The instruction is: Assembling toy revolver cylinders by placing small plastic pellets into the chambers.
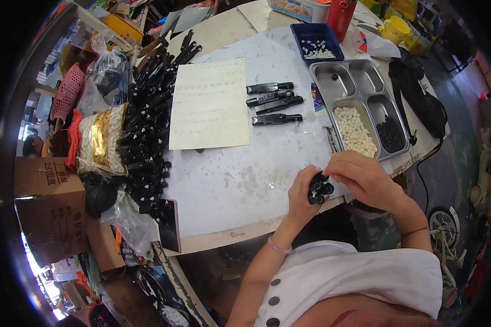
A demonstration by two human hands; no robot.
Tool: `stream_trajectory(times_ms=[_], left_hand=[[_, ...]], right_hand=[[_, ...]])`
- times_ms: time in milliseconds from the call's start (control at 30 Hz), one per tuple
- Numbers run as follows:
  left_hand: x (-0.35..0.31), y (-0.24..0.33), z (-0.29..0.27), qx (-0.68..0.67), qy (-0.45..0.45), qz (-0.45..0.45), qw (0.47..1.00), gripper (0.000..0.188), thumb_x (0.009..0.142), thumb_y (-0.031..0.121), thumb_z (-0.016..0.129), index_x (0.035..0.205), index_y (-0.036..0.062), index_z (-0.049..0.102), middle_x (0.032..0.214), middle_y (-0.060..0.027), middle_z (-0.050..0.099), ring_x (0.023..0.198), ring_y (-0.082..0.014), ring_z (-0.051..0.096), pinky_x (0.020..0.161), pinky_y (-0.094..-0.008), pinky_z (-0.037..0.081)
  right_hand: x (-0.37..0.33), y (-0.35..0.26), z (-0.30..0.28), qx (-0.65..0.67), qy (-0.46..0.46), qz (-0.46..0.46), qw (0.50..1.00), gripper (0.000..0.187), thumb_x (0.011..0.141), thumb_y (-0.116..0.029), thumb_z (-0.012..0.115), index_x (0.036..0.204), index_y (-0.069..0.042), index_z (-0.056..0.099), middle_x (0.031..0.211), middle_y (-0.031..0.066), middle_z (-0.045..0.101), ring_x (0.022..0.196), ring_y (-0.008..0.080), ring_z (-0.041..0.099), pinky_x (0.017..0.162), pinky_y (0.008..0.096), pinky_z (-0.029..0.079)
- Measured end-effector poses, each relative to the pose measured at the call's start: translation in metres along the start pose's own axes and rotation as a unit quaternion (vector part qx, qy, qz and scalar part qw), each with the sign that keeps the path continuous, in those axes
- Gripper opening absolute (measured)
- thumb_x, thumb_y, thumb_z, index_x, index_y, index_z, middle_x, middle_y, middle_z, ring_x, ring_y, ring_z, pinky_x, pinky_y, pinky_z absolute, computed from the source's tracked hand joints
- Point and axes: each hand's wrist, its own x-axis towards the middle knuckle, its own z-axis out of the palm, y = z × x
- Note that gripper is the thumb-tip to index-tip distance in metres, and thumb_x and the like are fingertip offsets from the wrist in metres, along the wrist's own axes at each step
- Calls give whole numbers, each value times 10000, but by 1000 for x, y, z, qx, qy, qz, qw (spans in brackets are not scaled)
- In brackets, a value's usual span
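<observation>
My left hand (300, 193) is closed around a bunch of black plastic parts (320, 192), whose round, hollow ends face up near the table's front edge. Over their far end, my right hand (360, 177) has its fingertips pinched together; what they hold, if anything, is hidden. Beyond my right hand stands a divided metal tray (360, 99). Small cream-white pieces (355, 131) fill one compartment, and small black pieces (389, 133) lie in another. Several long black plastic parts (277, 119) lie in a row farther back.
A large heap of black parts (144, 120) covers the table's left side, beside a yellowish paper sheet (210, 103). A phone (169, 224) lies at the front left edge. Farther back are a blue tray (317, 43) with white pieces, a red bottle (341, 19) and a black pouch (417, 101).
</observation>
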Motion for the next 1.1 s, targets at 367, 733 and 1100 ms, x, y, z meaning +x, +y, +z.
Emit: stream_trajectory(times_ms=[367, 733, 1100], left_hand=[[1, 1, -1, 8, 1, 27, 1000, 654, 658, 7, 776, 1230, 35, 460, 1128, -156, 557, 960, -290, 607, 803, -331, 501], [2, 0, 0, 4, -12, 25, 1000, 656, 618, -1, 781, 1203, 35, 486, 1097, -161, 570, 934, -314, 609, 805, -340, 499], [5, 10, 6, 52, -15, 57, 997, 577, 625, -20, 721, 1162, 39, 518, 1035, -168, 613, 868, -339, 635, 739, -371, 527]], right_hand=[[7, 11, 6, -108, 10, -92, 990, 158, 728, -21, 700, 870, -18, 631, 820, 96, 621, 747, 264, 624, 664, 335, 502], [7, 8, -6, -294, -58, -182, 937, 155, 727, -108, 620, 857, -37, 575, 772, 51, 553, 756, 202, 564, 681, 305, 471], [13, -21, -15, -499, -264, -136, 814, 134, 689, -198, 631, 714, -78, 579, 697, 38, 533, 759, 187, 530, 695, 306, 412]])
